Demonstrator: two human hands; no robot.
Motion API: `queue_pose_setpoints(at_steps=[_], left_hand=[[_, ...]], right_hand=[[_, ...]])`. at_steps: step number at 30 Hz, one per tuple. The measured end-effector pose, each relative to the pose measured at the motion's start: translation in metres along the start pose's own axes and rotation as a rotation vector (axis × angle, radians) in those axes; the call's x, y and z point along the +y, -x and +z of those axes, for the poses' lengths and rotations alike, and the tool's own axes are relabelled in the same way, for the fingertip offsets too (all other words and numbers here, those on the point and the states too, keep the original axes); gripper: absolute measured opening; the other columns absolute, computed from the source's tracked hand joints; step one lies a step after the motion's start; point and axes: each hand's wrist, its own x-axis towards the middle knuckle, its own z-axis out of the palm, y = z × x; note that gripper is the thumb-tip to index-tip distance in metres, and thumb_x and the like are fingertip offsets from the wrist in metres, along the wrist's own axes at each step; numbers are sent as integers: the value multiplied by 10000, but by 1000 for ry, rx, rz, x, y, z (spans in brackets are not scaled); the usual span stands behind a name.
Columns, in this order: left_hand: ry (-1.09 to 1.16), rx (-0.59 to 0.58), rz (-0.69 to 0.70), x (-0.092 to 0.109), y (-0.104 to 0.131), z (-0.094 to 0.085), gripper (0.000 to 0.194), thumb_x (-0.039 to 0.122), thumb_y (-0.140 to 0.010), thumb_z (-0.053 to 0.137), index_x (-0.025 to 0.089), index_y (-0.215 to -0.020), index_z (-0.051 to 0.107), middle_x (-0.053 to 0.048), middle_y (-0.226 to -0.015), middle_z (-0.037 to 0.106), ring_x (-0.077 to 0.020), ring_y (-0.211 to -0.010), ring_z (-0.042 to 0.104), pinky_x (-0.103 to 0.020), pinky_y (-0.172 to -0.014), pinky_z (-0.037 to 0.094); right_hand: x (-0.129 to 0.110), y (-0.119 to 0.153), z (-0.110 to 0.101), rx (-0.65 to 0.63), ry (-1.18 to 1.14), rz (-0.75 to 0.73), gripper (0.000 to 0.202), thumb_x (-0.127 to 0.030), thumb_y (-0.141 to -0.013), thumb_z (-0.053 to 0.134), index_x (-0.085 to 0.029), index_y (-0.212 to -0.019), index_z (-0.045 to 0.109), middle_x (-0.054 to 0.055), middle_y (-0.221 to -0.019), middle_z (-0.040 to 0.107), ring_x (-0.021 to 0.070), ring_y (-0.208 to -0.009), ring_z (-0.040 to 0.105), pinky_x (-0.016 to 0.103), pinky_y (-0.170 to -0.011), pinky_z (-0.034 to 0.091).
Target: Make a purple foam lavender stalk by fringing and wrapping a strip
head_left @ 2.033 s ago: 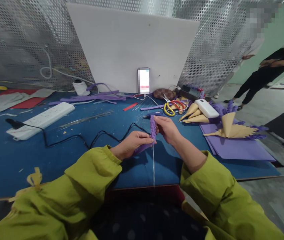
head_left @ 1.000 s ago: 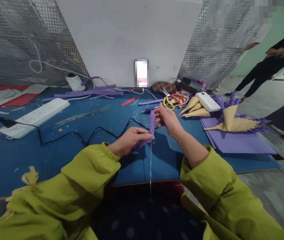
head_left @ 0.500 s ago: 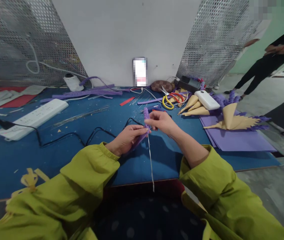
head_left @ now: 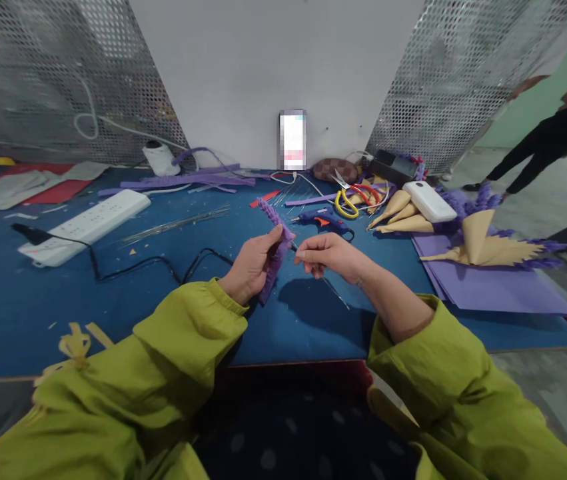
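My left hand (head_left: 253, 264) grips a fringed purple paper strip (head_left: 276, 257) between thumb and fingers, its lower end hanging toward the table. To its right, my right hand (head_left: 327, 255) pinches a thin wire (head_left: 336, 293) whose free end slants down to the lower right. The wire's other end reaches the purple strip near my left thumb; how they join is too small to tell. Just beyond my right hand lies a blue glue gun (head_left: 324, 219) with an orange trigger. Loose wires (head_left: 178, 223) rest on the table to the left.
A white power strip (head_left: 86, 227) and its black cable cross the left side. Scissors (head_left: 346, 203), tan paper cones (head_left: 403, 213), a white power bank (head_left: 429, 202) and purple sheets (head_left: 503, 287) with a wrapped purple flower bunch lie right. A phone (head_left: 292, 140) leans at the back; a person stands far right.
My right hand has moved down and away from the strip, keeping the wire. The wire has swung from hanging down to slanting right. The purple strip now tilts left, and the glue gun is uncovered.
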Motion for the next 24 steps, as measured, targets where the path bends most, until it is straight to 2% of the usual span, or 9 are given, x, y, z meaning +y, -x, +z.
queue_pose_setpoints(at_steps=[3,9,15,20,24], left_hand=[[-28,18,3,1,1,0,358,391,-518,892,144,-733,747,-1,-640,681,-113,-600,556,-238,-590,431],[-45,54,6,-1,0,1,285,271,-490,895,137,-630,686,24,-591,634,-89,-548,511,-240,-591,421],[-27,12,12,-1,1,1,311,292,-551,881,121,-773,744,15,-649,654,-80,-575,513,-224,-587,415],[-8,10,0,-2,2,0,251,216,-531,880,117,-695,718,2,-642,659,-95,-607,551,-230,-618,430],[-17,-4,23,2,2,0,267,254,-561,874,119,-751,743,3,-678,675,-94,-633,561,-218,-618,429]], right_hand=[[2,-1,-1,4,-2,0,220,-366,-736,726,-147,-728,707,-12,-532,636,68,-395,515,193,-412,416],[5,-3,-1,-13,24,-2,197,-350,-747,710,-153,-734,718,-14,-544,637,62,-389,504,182,-392,396],[4,-2,-2,-3,38,-24,179,-324,-754,684,-149,-733,717,-15,-558,627,62,-387,490,190,-393,382],[5,-2,0,-35,59,-20,178,-320,-752,682,-147,-737,720,-18,-554,617,61,-396,495,189,-406,381],[2,-1,-1,-2,40,-42,175,-311,-758,671,-145,-737,724,-23,-558,608,51,-392,470,189,-404,364]])
